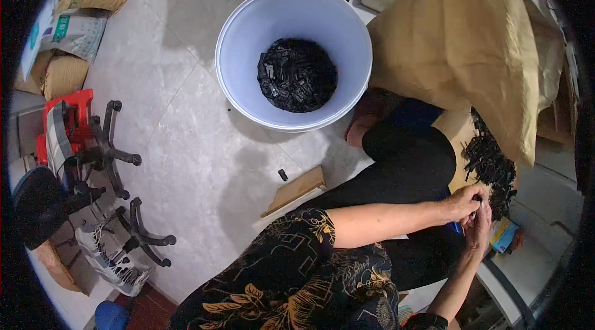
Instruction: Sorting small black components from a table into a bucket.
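The hands (474, 212) cover the small black piece between them; the brown sack (458, 51) hides part of the black pile (493, 165).

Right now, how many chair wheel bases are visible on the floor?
2. One black star-shaped chair base lies on its side by the red crate at left; a second chair base lies below it, next to the sneakers. Others may be hidden behind the clutter.
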### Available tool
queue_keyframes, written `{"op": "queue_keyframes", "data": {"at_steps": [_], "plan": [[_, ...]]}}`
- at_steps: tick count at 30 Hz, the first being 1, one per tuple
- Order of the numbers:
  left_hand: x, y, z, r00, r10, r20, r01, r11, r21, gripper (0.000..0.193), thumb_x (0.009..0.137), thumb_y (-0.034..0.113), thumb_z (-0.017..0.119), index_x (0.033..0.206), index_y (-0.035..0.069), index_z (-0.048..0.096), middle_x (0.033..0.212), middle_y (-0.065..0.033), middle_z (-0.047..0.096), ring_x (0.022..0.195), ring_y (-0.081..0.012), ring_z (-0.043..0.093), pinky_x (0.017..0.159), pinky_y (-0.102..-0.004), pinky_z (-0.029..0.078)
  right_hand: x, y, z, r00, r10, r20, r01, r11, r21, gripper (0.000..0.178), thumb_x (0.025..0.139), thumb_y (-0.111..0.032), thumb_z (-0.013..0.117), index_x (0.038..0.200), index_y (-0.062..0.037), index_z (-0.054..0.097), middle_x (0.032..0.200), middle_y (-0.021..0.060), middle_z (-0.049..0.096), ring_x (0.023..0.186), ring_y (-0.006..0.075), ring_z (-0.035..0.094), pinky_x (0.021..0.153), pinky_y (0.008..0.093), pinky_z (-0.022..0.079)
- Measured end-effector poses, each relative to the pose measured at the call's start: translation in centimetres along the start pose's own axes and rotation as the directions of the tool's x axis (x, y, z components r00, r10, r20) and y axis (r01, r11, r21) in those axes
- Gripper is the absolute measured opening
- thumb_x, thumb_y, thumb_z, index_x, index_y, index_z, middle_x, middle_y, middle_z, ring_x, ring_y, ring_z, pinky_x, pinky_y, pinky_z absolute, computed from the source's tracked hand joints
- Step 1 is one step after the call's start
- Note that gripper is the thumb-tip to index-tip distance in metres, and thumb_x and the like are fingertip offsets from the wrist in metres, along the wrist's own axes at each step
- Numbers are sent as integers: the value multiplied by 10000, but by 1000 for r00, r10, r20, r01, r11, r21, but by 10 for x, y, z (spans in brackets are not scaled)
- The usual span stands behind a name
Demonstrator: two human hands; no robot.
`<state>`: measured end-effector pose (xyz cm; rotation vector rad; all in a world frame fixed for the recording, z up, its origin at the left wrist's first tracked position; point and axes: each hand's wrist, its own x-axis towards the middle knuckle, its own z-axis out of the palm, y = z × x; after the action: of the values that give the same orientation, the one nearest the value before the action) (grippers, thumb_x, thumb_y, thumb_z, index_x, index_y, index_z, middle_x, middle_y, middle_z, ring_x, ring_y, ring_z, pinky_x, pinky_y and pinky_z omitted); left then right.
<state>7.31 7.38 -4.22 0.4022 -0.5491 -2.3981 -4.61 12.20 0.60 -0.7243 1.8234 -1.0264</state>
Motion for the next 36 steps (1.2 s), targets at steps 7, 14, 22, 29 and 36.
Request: {"op": "queue_keyframes", "data": {"at_steps": [7,14,22,29,36], "plan": [[-2,-10,-4,997,28,-70,-18,990,142,207,848,19,407,1046,71,439,576,-60,526,375,-113,467,309,-246,337,9,22,-13,964,25,264,-54,993,104,338,905,-238,502,1185,-50,495,654,-39,518,471,34,455,401,168,363],[5,-25,7,997,38,-65,-35,998,49,210,818,-20,384,1003,56,448,618,-57,507,395,-116,462,330,-251,368,6,26,-30,969,23,247,-59,989,138,400,899,-223,512,1228,-11,432,675,-30,528,483,38,457,404,174,363],[3,-16,15,991,20,-130,10,972,233,174,844,-20,426,1003,45,447,726,-138,552,485,-211,553,430,-336,447,4,25,-44,984,27,176,-50,991,127,310,898,-206,516,1164,-52,471,863,-10,569,644,45,519,513,181,402],[11,-42,12,928,350,-126,-221,791,570,210,802,13,479,1008,19,441,858,-226,573,832,-413,562,699,-430,453,12,21,-43,962,2,272,-23,997,76,346,900,-203,507,1188,-14,473,1116,72,548,991,162,543,864,285,427],[7,-12,1,983,77,-167,47,774,632,236,835,53,392,1034,57,520,870,-183,616,834,-315,606,699,-385,471,24,15,-17,995,10,103,12,977,-215,314,869,-230,549,1096,-15,560,1051,51,561,986,147,510,851,267,408]]}}
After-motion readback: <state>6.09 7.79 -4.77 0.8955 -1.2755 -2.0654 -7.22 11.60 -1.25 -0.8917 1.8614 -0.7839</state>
